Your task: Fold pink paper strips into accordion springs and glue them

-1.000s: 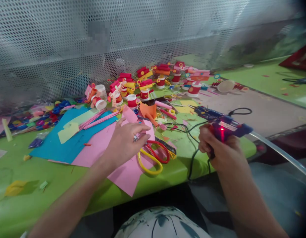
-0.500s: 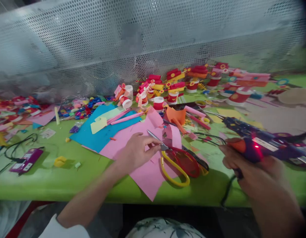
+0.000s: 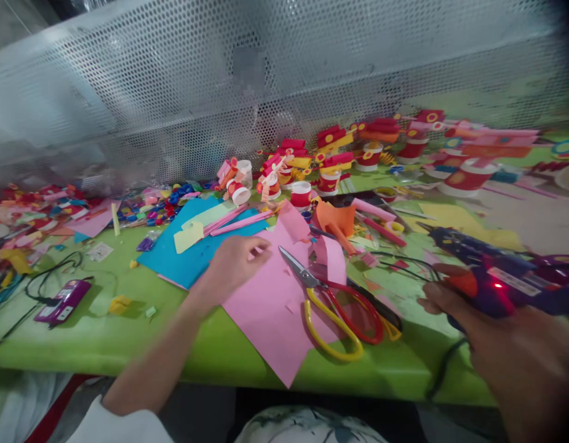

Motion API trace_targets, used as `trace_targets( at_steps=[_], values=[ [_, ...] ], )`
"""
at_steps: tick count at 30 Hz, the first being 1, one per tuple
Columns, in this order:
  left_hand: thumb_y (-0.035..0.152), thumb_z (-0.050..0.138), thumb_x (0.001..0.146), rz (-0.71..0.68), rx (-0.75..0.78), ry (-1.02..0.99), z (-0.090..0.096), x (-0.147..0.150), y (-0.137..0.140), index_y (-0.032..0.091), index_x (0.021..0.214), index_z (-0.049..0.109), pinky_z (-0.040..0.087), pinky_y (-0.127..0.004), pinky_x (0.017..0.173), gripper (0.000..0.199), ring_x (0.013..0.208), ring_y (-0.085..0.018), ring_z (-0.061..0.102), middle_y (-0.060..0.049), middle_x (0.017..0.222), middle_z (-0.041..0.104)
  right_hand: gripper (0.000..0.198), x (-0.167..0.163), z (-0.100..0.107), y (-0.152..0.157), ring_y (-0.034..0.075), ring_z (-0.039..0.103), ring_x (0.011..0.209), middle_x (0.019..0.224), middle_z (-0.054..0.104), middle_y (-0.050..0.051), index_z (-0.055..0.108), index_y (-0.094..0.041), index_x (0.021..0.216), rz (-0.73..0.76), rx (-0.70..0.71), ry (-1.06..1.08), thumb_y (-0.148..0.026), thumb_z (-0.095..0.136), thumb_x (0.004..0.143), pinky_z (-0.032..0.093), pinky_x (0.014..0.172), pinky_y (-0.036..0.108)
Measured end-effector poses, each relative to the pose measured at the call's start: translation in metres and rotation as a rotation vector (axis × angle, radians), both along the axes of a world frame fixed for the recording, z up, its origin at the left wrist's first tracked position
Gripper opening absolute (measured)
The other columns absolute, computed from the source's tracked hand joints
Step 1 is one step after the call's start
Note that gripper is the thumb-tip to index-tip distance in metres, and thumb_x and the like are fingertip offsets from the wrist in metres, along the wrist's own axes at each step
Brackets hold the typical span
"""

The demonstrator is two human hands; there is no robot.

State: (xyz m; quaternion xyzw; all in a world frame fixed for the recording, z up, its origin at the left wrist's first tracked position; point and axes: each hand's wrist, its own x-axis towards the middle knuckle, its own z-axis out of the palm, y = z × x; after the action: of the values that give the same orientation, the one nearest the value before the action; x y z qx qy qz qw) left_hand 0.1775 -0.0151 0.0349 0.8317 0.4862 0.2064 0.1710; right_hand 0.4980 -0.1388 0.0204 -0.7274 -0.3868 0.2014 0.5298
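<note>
My left hand (image 3: pixel 233 267) is over the pink paper sheet (image 3: pixel 270 301), its fingers loosely curled with a gap between finger and thumb; I see nothing held in it. Just right of it, apart from the fingers, lie scissors (image 3: pixel 307 278) with one yellow and one red handle, blades slightly open. At the right, my right hand (image 3: pixel 501 344) is wrapped round a dark blue glue gun (image 3: pixel 519 286) with an orange part and a lit red light. Its nozzle points up and to the left, above the table. A black cord hangs below that hand.
Red and white cup models (image 3: pixel 330 181) stand along the back before a perforated metal panel (image 3: pixel 183 80). Blue paper (image 3: pixel 168 258) lies under pink strips (image 3: pixel 229 220). A purple power strip (image 3: pixel 63 301) with cords is at left. Orange paper (image 3: pixel 334 215) and scraps lie mid-table.
My left hand has come away from the scissors' pivot and moved left over the pink paper. The glue gun stays in my right hand. The view has shifted slightly.
</note>
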Motion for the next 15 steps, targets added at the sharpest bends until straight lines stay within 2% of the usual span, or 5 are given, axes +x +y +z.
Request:
trace_targets(
  at_steps=[2,4,9,12,15],
  values=[
    [0.037,0.061,0.094,0.157,0.087,0.172,-0.001,-0.013,0.025,0.024,0.119,0.073,0.055,-0.038,0.089,0.031,0.100,-0.027,0.073,-0.007,0.115,0.078,0.014,0.005,-0.005,0.000,0.030,0.072,0.071,0.066,0.072,0.005,0.071,-0.028,0.071,0.030,-0.040,0.025,-0.031,0.081,0.063,0.060,0.069,0.044],
    [0.034,0.059,0.094,0.250,0.151,0.280,-0.005,-0.024,0.051,0.021,0.129,0.067,0.052,-0.042,0.097,0.038,0.115,-0.031,0.069,-0.011,0.128,0.073,0.016,0.008,-0.011,-0.001,0.031,0.072,0.071,0.067,0.073,0.007,0.070,-0.025,0.069,0.034,-0.055,-0.006,-0.035,0.081,0.061,0.061,0.070,0.045],
    [0.028,0.049,0.097,0.333,0.195,0.345,-0.031,-0.041,0.098,0.008,0.141,0.055,0.046,-0.047,0.108,0.049,0.132,-0.036,0.057,-0.021,0.141,0.062,0.032,0.014,-0.012,-0.004,0.031,0.071,0.065,0.062,0.072,0.005,0.072,-0.024,0.072,-0.018,-0.059,-0.099,-0.051,0.076,0.056,0.061,0.065,0.045],
    [0.025,0.045,0.098,0.322,0.192,0.390,-0.048,-0.047,0.107,0.007,0.142,0.054,0.045,-0.047,0.110,0.049,0.133,-0.036,0.055,-0.021,0.142,0.061,0.033,0.018,-0.007,-0.008,0.032,0.072,0.067,0.061,0.072,0.005,0.070,-0.024,0.068,-0.063,-0.070,-0.124,-0.053,0.075,0.054,0.061,0.066,0.046],
    [0.024,0.041,0.098,0.300,0.173,0.435,-0.058,-0.052,0.109,0.011,0.141,0.056,0.046,-0.049,0.108,0.047,0.129,-0.036,0.058,-0.019,0.138,0.064,0.035,0.021,-0.003,-0.012,0.032,0.073,0.065,0.059,0.071,0.003,0.071,-0.023,0.074,-0.112,-0.067,-0.108,-0.051,0.075,0.054,0.061,0.069,0.047]
  ],
)
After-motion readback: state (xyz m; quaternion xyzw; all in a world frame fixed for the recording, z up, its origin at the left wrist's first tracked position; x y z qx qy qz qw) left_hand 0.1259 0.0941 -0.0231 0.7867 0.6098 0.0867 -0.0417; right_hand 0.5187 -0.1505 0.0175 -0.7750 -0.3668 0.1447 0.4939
